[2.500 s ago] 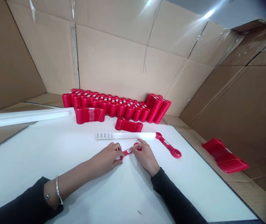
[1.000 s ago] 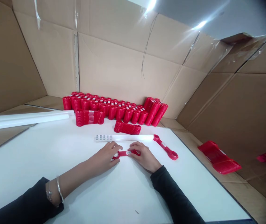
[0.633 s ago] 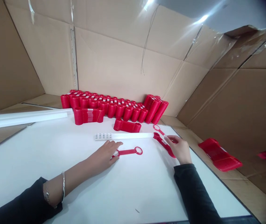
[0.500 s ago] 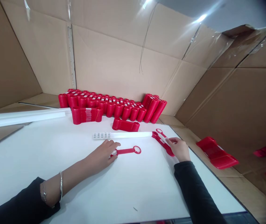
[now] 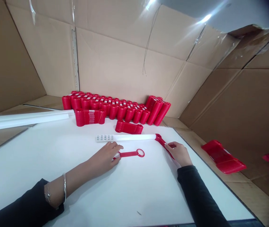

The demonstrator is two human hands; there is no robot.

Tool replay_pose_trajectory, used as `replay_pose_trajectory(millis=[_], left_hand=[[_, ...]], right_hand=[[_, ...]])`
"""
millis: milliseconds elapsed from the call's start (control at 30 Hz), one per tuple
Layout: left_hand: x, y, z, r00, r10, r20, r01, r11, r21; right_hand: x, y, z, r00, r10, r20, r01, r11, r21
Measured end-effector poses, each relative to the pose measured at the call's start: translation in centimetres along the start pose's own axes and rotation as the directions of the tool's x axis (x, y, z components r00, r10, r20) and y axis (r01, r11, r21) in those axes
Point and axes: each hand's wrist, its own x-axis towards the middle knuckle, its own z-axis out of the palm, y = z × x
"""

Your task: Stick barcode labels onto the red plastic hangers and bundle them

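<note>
My left hand (image 5: 112, 155) has its thumb and fingers about the left end of a flat red plastic strip with ring ends (image 5: 128, 154), which lies on the white table. That end is partly hidden by the fingers. Farther right, my right hand (image 5: 180, 153) is closed on the near part of another red ring-ended strip (image 5: 161, 141), slanting on the table. The hand covers its near end. The far end of this strip touches the right tip of a long white strip (image 5: 134, 137), which carries small printed labels (image 5: 105, 137) at its left end.
Rows of bundled red strips (image 5: 113, 112) stand along the cardboard back wall (image 5: 115, 63). Two smaller bundles, one left (image 5: 90, 117) and one central (image 5: 129, 127), sit before them. White lengths (image 5: 25, 121) lie at left. Another red bundle (image 5: 223, 157) is beyond the table's right edge.
My right hand has lowered its loose ring-ended strip onto the red strip beneath, so the two no longer show apart. My left hand stays at its strip. The view has shifted slightly.
</note>
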Motion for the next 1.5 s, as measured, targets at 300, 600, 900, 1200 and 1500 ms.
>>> replay_pose_trajectory(millis=[300, 600, 900, 1200, 1500], left_hand=[[1.3, -4.3, -2.9, 0.935, -0.191, -0.3, 0.254, 0.948, 0.19], [1.1, -5.1, -2.4, 0.952, -0.246, -0.181, 0.285, 0.929, 0.238], [1.1, -5.1, -2.3, 0.956, -0.236, -0.176, 0.278, 0.92, 0.275], [1.1, -4.9, -2.0, 0.953, -0.247, -0.176, 0.286, 0.926, 0.246], [1.2, -4.9, -1.8, 0.955, -0.235, -0.183, 0.276, 0.928, 0.252]], right_hand=[[-1.8, -3.8, 0.8, 0.894, -0.333, -0.3, 0.392, 0.905, 0.165], [-5.9, -17.3, 7.2, 0.495, -0.865, 0.08, 0.848, 0.501, 0.173], [-5.7, -16.8, 6.8, 0.491, -0.871, -0.03, 0.855, 0.474, 0.212], [-5.9, -16.8, 6.8, 0.522, -0.852, -0.045, 0.829, 0.494, 0.262], [-5.8, -16.8, 7.2, 0.553, -0.833, -0.006, 0.813, 0.538, 0.224]])
